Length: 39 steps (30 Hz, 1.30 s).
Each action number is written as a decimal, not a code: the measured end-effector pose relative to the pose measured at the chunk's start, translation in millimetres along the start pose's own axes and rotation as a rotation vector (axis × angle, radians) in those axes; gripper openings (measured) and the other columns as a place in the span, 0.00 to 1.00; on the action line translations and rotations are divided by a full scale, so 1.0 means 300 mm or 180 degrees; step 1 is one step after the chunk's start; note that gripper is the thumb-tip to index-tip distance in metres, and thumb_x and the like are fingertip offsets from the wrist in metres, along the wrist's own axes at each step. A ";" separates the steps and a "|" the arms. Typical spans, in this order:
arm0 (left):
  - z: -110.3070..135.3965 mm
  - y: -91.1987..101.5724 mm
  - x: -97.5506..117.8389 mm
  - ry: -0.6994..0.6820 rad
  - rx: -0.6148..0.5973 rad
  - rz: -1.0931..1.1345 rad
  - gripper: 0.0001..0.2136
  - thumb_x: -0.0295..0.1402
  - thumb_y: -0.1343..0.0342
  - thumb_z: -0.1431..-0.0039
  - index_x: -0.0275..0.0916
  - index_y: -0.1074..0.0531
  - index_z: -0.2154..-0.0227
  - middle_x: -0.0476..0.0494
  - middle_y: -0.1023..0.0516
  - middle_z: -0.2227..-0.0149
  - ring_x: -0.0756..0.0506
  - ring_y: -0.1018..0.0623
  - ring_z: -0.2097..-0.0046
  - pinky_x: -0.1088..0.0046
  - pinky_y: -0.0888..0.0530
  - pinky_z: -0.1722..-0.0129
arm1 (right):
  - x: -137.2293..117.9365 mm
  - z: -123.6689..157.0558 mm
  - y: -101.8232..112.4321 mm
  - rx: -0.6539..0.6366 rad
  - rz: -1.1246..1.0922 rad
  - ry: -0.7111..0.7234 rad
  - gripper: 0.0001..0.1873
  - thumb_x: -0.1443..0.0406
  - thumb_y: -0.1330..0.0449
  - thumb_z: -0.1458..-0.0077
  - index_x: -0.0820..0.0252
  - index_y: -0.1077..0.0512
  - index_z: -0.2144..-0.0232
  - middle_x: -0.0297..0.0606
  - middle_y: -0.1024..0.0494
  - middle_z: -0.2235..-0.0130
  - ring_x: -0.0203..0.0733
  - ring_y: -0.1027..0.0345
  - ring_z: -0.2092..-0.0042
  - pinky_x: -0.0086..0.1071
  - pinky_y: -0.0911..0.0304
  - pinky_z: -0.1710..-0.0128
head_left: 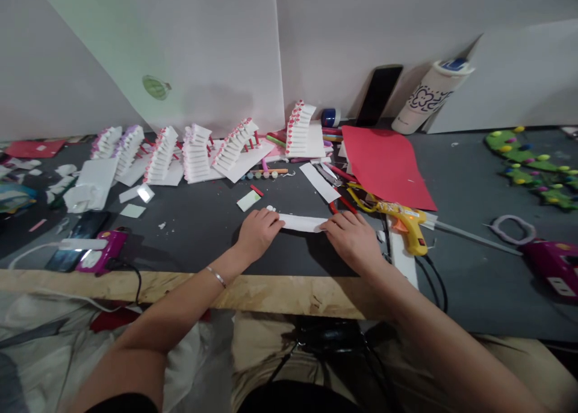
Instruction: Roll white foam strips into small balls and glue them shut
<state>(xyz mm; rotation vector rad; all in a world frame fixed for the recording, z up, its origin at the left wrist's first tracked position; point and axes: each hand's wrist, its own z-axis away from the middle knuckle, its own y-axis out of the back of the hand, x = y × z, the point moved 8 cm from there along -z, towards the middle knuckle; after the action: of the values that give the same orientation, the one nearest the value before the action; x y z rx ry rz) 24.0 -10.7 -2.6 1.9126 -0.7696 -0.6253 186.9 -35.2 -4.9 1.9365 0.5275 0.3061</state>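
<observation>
Strip of plain white paper [301, 223] held end to end by left hand [259, 235] and right hand [354, 239]

Head view, the only one I have from my distant seat: I look down past two bare forearms to a flat, dark grey tabletop [203, 220] with a raw wooden front edge [289, 294]. The paper lies crosswise near that edge, roughly in the middle. My left hand closes its fingertips on one end; my right hand grips the other, knuckles up. I cannot tell whether the strip touches the surface or hangs just above it.

Behind, toward the left, stands a row of white, stair-like paper models [161, 154] with red, pink and purple tips; one more white stepped model with red tips [300, 127] stands apart, beyond my hands. A loose white paper strip [320, 183] lies between that one and my right hand. To the right are a large red rectangular sheet [388, 166] and, beside my right forearm, a yellow plastic glue gun [410, 223] on its side.

I judge the step in hand to be straightening or shaping the strip, perhaps for a fold. As I read it, the next move calls for level, matched fingertips at both ends, and a light touch: uneven pressure could crease thin paper crookedly.
</observation>
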 end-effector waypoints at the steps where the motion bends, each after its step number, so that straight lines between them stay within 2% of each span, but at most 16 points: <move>1: 0.000 -0.005 0.002 -0.0082 -0.0009 0.0004 0.09 0.26 0.51 0.35 0.37 0.26 0.65 0.43 0.23 0.66 0.46 0.28 0.64 0.68 0.37 0.67 | 0.004 0.001 -0.005 -0.0006 -0.0018 0.0008 0.10 0.69 0.46 0.38 0.59 0.24 0.65 0.41 0.23 0.65 0.44 0.37 0.61 0.36 0.48 0.62; 3: 0.008 -0.015 -0.004 -0.0090 -0.0051 0.0169 0.08 0.27 0.50 0.34 0.37 0.25 0.65 0.43 0.23 0.67 0.46 0.28 0.64 0.68 0.37 0.66 | 0.011 0.009 -0.013 0.0009 -0.0114 -0.0021 0.11 0.69 0.46 0.38 0.59 0.24 0.65 0.41 0.23 0.66 0.43 0.36 0.62 0.36 0.47 0.62; 9: 0.024 -0.067 -0.088 0.0650 -0.0345 0.1389 0.08 0.34 0.45 0.37 0.38 0.23 0.68 0.44 0.22 0.65 0.45 0.27 0.62 0.68 0.32 0.61 | 0.056 0.033 -0.053 -0.0040 -0.0636 -0.0394 0.11 0.65 0.46 0.37 0.58 0.24 0.67 0.41 0.22 0.66 0.44 0.32 0.63 0.36 0.41 0.61; 14: 0.021 -0.099 -0.131 0.0976 -0.0533 0.1902 0.09 0.35 0.46 0.37 0.40 0.22 0.68 0.45 0.21 0.66 0.45 0.27 0.62 0.66 0.31 0.59 | 0.097 0.046 -0.073 0.0023 -0.1107 -0.0495 0.12 0.63 0.47 0.38 0.56 0.24 0.67 0.41 0.22 0.66 0.45 0.30 0.65 0.37 0.36 0.63; 17: 0.021 -0.085 -0.138 0.1133 -0.0486 0.1973 0.11 0.40 0.46 0.37 0.40 0.22 0.66 0.44 0.22 0.64 0.45 0.26 0.60 0.64 0.31 0.56 | 0.115 0.053 -0.072 0.0076 -0.1261 -0.0579 0.11 0.62 0.47 0.38 0.56 0.25 0.66 0.42 0.22 0.66 0.46 0.29 0.64 0.37 0.35 0.63; 20: 0.014 -0.042 -0.128 0.1113 -0.0249 0.1830 0.17 0.47 0.40 0.45 0.41 0.24 0.58 0.40 0.24 0.55 0.41 0.28 0.51 0.59 0.34 0.48 | 0.121 0.053 -0.062 0.0093 -0.1428 -0.0659 0.11 0.61 0.46 0.38 0.57 0.26 0.66 0.42 0.21 0.65 0.47 0.29 0.63 0.38 0.35 0.62; 22: 0.009 -0.024 -0.114 0.1053 -0.0138 0.1822 0.20 0.48 0.38 0.47 0.42 0.25 0.56 0.40 0.25 0.51 0.39 0.30 0.47 0.57 0.37 0.44 | 0.118 0.050 -0.053 0.0078 -0.1620 -0.0712 0.10 0.61 0.46 0.39 0.57 0.26 0.66 0.42 0.21 0.65 0.46 0.28 0.63 0.37 0.34 0.61; 23: 0.008 -0.022 -0.110 0.1065 -0.0103 0.1893 0.18 0.47 0.39 0.46 0.41 0.25 0.57 0.40 0.24 0.51 0.40 0.30 0.47 0.57 0.37 0.44 | 0.118 0.049 -0.050 0.0041 -0.1735 -0.0773 0.10 0.61 0.46 0.39 0.57 0.26 0.66 0.41 0.21 0.66 0.45 0.28 0.63 0.36 0.34 0.61; 26: 0.023 -0.048 -0.123 0.1430 -0.0107 0.2293 0.12 0.44 0.43 0.40 0.39 0.25 0.66 0.44 0.21 0.62 0.43 0.25 0.56 0.63 0.31 0.51 | 0.133 0.052 -0.052 -0.0163 -0.2101 -0.1220 0.11 0.58 0.45 0.41 0.57 0.25 0.66 0.36 0.21 0.71 0.39 0.30 0.72 0.31 0.36 0.70; 29: 0.049 -0.093 -0.140 0.1936 -0.0171 0.3008 0.13 0.44 0.44 0.40 0.38 0.25 0.66 0.48 0.22 0.72 0.48 0.24 0.69 0.70 0.27 0.65 | 0.148 0.059 -0.052 -0.0275 -0.2464 -0.1650 0.14 0.55 0.44 0.43 0.57 0.23 0.67 0.33 0.22 0.75 0.36 0.34 0.77 0.28 0.39 0.76; 32: 0.060 -0.113 -0.147 0.2204 -0.0112 0.3560 0.15 0.44 0.45 0.40 0.37 0.25 0.62 0.48 0.22 0.72 0.49 0.23 0.73 0.73 0.26 0.69 | 0.159 0.059 -0.043 -0.0165 -0.2685 -0.1811 0.17 0.52 0.44 0.44 0.57 0.23 0.71 0.33 0.23 0.76 0.37 0.33 0.75 0.28 0.40 0.76; 35: 0.066 -0.111 -0.164 0.2379 0.0019 0.3560 0.15 0.43 0.45 0.41 0.36 0.23 0.61 0.46 0.21 0.72 0.49 0.22 0.73 0.74 0.25 0.70 | 0.200 0.074 -0.044 0.0036 -0.2588 -0.2120 0.19 0.51 0.44 0.45 0.59 0.23 0.73 0.33 0.25 0.77 0.37 0.36 0.76 0.29 0.42 0.77; 37: 0.067 -0.106 -0.171 0.2435 0.0075 0.3487 0.16 0.44 0.45 0.41 0.36 0.23 0.62 0.45 0.20 0.71 0.49 0.22 0.74 0.74 0.25 0.71 | 0.238 0.092 -0.045 0.0181 -0.2366 -0.2369 0.20 0.51 0.45 0.44 0.60 0.24 0.72 0.35 0.25 0.77 0.38 0.36 0.77 0.30 0.42 0.77; 39: 0.065 -0.097 -0.171 0.2412 0.0075 0.3439 0.15 0.43 0.45 0.41 0.35 0.23 0.63 0.45 0.20 0.72 0.49 0.22 0.74 0.75 0.25 0.71 | 0.266 0.101 -0.029 0.0376 -0.2030 -0.2445 0.19 0.53 0.47 0.42 0.61 0.23 0.66 0.38 0.23 0.74 0.40 0.34 0.75 0.33 0.39 0.74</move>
<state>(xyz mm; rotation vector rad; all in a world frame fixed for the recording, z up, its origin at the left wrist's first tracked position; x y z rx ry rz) -16.8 26.0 -31.7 1.2839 -1.1034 0.7276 267.8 -17.1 -27.4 1.7130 0.6050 -0.8564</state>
